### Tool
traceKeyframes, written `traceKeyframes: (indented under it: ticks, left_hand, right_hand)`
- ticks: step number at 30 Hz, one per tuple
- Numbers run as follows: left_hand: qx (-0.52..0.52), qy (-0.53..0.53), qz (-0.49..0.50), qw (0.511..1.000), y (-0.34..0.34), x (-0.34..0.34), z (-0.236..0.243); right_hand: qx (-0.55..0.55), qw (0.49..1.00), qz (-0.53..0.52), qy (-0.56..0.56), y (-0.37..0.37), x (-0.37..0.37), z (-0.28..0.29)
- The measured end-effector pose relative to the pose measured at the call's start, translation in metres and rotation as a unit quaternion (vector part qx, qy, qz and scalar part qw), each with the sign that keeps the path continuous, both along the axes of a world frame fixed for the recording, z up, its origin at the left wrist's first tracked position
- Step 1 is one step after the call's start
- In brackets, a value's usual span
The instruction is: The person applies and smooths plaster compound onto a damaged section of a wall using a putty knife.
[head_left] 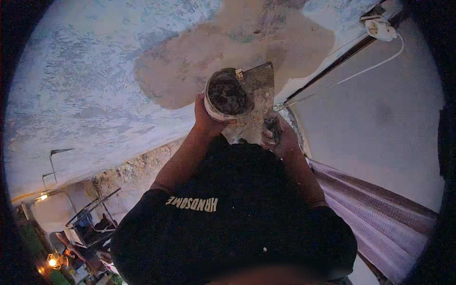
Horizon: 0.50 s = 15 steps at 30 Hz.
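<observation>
My left hand (208,118) is wrapped round the side of a round, light-coloured tub (219,113), which is tipped so that its dark inside shows. In my closed right hand (285,135) is the dark handle of a wide, flat trowel (260,92), its grey blade smeared with dried material. The blade lies against the tub's right side and covers part of its rim. A small pale lump (239,73) sits where the blade's edge meets the rim. What is inside the tub is too dark to make out.
Ahead stands a mottled white-and-blue wall (95,57) with a large brown patch (180,71). A socket (380,28) with a white cable hangs at upper right. To the right is a pleated curtain (375,213). A metal-framed stand (92,221) and lit lamps (53,261) are at lower left.
</observation>
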State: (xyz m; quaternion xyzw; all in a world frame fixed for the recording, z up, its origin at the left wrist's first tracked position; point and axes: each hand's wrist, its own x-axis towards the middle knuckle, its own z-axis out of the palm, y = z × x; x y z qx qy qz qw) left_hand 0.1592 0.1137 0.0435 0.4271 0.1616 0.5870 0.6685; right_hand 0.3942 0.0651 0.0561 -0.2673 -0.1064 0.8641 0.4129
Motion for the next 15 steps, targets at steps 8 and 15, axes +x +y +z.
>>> traceKeyframes:
  ticks: [8, 15]
  left_hand:
    - [-0.143, 0.058, 0.056, 0.986, -0.004, 0.004, -0.033]
    - [-0.322, -0.115, 0.054, 0.938, -0.020, 0.015, -0.035]
  right_hand:
    - [0.140, 0.973, -0.075, -0.166, 0.011, 0.021, -0.015]
    - [0.607, 0.456, -0.305, -0.575, 0.080, 0.031, -0.034]
